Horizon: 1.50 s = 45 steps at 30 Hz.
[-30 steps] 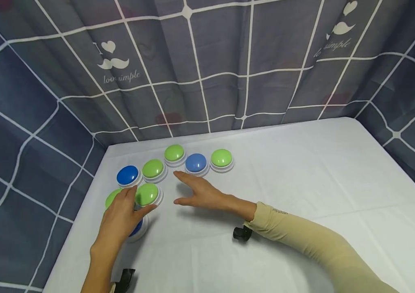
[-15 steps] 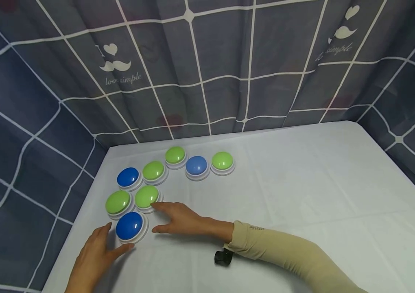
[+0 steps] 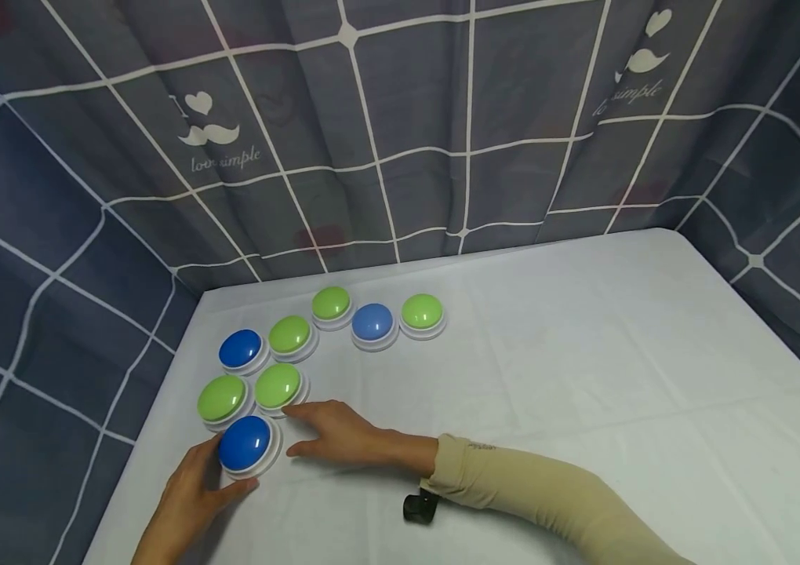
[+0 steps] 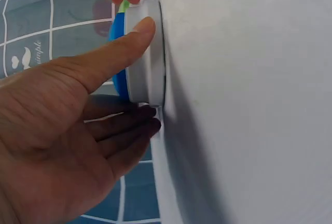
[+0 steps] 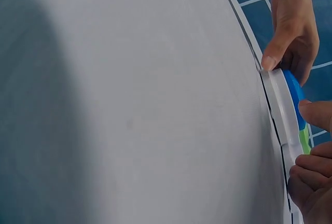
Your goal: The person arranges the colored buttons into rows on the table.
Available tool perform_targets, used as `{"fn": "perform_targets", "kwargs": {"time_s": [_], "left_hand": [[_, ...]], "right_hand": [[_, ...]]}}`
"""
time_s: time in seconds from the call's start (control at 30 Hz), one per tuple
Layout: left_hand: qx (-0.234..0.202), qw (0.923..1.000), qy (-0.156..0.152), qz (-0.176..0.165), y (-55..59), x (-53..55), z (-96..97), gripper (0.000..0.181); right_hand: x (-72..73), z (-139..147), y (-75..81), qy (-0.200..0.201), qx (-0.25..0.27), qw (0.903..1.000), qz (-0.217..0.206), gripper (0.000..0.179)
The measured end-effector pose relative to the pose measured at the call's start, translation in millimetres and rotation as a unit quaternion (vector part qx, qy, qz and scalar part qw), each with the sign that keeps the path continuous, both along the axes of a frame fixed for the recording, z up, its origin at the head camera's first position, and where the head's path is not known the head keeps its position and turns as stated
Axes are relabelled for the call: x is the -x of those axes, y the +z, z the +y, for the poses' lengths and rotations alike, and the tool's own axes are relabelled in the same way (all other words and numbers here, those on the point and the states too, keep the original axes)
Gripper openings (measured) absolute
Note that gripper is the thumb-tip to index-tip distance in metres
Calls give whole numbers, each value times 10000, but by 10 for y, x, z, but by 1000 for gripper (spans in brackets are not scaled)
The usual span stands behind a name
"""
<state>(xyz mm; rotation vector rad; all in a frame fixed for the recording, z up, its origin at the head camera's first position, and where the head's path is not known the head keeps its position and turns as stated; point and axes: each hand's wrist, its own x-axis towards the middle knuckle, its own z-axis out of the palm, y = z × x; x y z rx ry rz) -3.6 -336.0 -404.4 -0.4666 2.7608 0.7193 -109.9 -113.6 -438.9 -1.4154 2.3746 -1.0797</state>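
Nearest the person is a blue dome button (image 3: 245,443) on a round white base. My left hand (image 3: 184,498) grips it from the left and front; in the left wrist view the thumb (image 4: 132,42) presses the white base, with fingers at the base's other side. My right hand (image 3: 343,431) is just right of it, fingers extended and thumb apart. The right fingertips are right at the rim of a green button (image 3: 277,384) behind it. Another green button (image 3: 222,398) sits beside that one, to its left.
Farther back stand a blue button (image 3: 241,348), a green button (image 3: 289,333), another green one (image 3: 331,302), a paler blue one (image 3: 372,322) and a green one (image 3: 422,311). A white cloth (image 3: 548,353) covers the table; a dark checked curtain (image 3: 414,110) encloses the back and sides.
My left hand drew back from the green buttons and came round the nearest blue button, closing in on its base. My right hand moved left and nearer the person, beside that button.
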Motion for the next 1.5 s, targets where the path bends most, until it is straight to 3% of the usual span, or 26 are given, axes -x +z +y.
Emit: {"fn": "perform_targets", "kwargs": {"time_s": [0.47,0.63,0.9,1.5], "left_hand": [[-256,9997,25,38,-37,-17,-14,111],[-342,9994,21,15,-37,-30,-39,110],[-358,9992,-16,162,-27,-53,-34,104],[-193,9985,308,405,2,-135,34,102]], "right_hand": [[-70,-100,-35,44,-122,9997,199,60],[-123,-124,-7,253,-103,9996,120,60],[-176,-147,-17,248,-398,9980,420,67],[-244,-184,-70,-139,217,9995,-167,53]]}}
